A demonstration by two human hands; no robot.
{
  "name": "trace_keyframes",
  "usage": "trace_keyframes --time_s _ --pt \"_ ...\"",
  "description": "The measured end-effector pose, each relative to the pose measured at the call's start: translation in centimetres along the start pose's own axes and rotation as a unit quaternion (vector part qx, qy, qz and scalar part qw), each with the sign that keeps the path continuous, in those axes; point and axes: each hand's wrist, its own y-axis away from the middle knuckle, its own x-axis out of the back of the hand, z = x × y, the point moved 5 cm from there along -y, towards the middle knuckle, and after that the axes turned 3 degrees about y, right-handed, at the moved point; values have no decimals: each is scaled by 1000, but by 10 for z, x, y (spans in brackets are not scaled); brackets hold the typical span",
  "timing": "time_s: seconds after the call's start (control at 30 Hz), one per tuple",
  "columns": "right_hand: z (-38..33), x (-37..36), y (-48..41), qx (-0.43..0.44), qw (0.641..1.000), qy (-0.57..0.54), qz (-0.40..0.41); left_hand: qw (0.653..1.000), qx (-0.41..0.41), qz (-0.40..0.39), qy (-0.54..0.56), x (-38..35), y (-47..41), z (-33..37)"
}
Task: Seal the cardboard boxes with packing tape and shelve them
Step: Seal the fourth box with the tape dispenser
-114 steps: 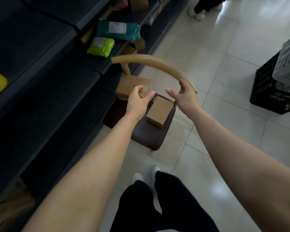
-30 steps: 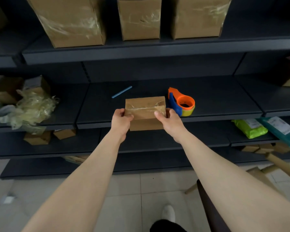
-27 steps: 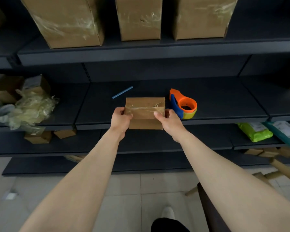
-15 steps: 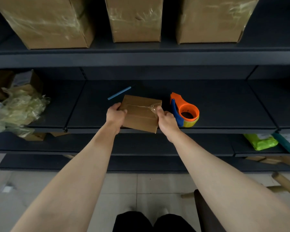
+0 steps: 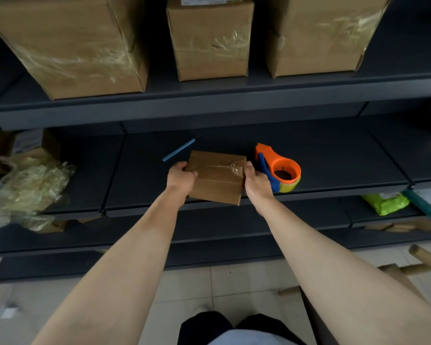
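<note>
Both hands are on the small flat brown cardboard box [image 5: 217, 178], which sits at the front edge of the dark grey metal shelf [image 5: 334, 155], its near corner poking just past the lip. The left hand [image 5: 181, 179] is curled around the box's left side, thumb lying on the top face and fingers wrapped over the edge. The right hand [image 5: 256, 181] grips the right side, thumb up by the crinkled end of a clear tape strip [image 5: 230, 168] that runs across the top seam, the other fingers hidden behind the box wall. Just to the right of the right hand, nearly touching it, lies an orange and blue plastic tape dispenser [image 5: 280, 169] loaded with a yellowish roll. Beyond the left hand, a thin light-blue stick [image 5: 179, 153] lies slantwise on the shelf; whether it is a pen or a cutter is hard to tell. Far off to the left of the left hand there's a heap of crumpled clear plastic wrap [image 5: 25, 188]. Up above both hands, on the next shelf, stand three large brown taped cardboard cartons [image 5: 209, 38]. Below the right arm, lower right, a bright green pouch [image 5: 386, 202] sits on a lower shelf
</note>
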Motion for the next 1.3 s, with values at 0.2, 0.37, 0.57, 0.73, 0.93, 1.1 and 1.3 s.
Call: trace_keyframes --time_s 0.2,0.37,0.57,0.73,0.93,1.1,1.3 --pt "4 -1 4 21 1000 11 -8 1000 -6 -14 -17 1 -4 -2" --pt "6 -4 1 -6 999 -24 32 1000 -3 -21 -19 -1 -5 -2" --pt "11 -5 -2 -139 978 -145 60 999 1 -23 -34 0 -3 1" --pt "14 -6 -3 -161 970 -176 50 969 -131 22 -206 0 7 20" --pt "12 -2 0 -192 961 -199 3 937 -216 -117 -247 -38 16 23" --pt "-5 1 -8 -183 968 -168 -29 921 -237 -153 -270 -45 11 20" --pt "-5 2 -16 -161 978 -127 -22 908 -266 -142 -290 -45 14 18"
